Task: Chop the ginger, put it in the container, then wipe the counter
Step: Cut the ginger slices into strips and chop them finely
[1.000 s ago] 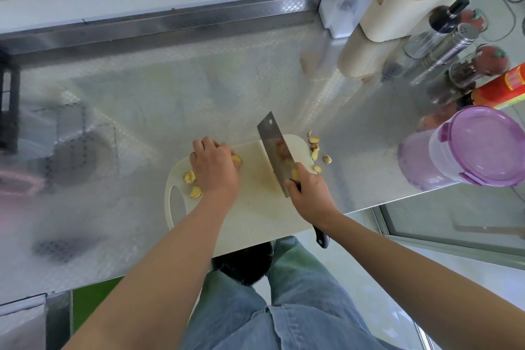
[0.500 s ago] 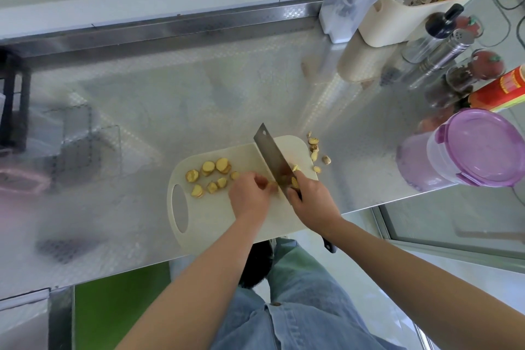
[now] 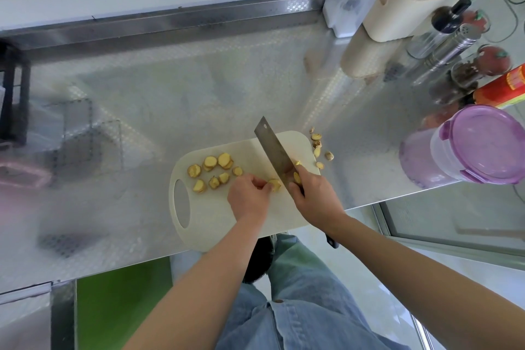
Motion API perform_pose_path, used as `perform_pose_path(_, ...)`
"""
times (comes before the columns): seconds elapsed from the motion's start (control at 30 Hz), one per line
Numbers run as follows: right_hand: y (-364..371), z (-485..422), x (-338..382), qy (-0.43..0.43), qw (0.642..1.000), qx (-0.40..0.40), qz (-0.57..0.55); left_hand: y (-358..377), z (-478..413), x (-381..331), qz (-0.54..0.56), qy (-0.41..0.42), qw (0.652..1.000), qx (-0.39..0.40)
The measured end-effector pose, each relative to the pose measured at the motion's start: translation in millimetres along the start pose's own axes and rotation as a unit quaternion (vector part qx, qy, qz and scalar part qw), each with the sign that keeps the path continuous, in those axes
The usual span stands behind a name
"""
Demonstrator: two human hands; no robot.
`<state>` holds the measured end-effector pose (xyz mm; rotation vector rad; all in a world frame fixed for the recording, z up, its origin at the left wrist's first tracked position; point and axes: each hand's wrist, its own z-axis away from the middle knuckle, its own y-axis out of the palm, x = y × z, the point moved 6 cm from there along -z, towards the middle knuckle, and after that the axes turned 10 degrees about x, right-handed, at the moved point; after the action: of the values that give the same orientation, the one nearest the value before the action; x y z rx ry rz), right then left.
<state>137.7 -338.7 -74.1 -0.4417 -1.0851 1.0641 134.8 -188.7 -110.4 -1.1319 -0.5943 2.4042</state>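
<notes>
A white cutting board [image 3: 216,216] lies at the front edge of the steel counter [image 3: 170,99]. Several yellow ginger slices [image 3: 213,169] lie on its left half. My left hand [image 3: 248,197] pinches a small ginger piece [image 3: 275,185] against the board, right beside the blade. My right hand [image 3: 315,196] grips the handle of a steel cleaver [image 3: 274,152], whose blade stands edge-down on the board. Ginger scraps [image 3: 319,146] lie on the counter past the board's right end. A round container with a purple lid [image 3: 480,148] stands at the right.
Bottles, a shaker [image 3: 451,45] and a cream caddy [image 3: 397,17] crowd the back right corner. A dark rack [image 3: 14,94] and a pink object [image 3: 22,176] sit at the far left. The counter's front edge runs just behind my wrists.
My left hand left the pile of slices on the board's left and moved right to the cleaver, where it now pinches a ginger piece. The cleaver stayed nearly in place.
</notes>
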Motion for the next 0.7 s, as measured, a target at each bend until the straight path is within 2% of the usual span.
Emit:
perform_pose_path(0.33,8.8,0.5,6.8,-0.005,0.997,0.055,0.050,0.1,-0.5,-1.5,0.014,-0.002,1.000,0.016)
perform_pose_path(0.7,20.5,-0.5,8.2,0.027,0.997,0.047,0.062,-0.6,-5.9,-4.3,-0.002,0.008,0.999,0.050)
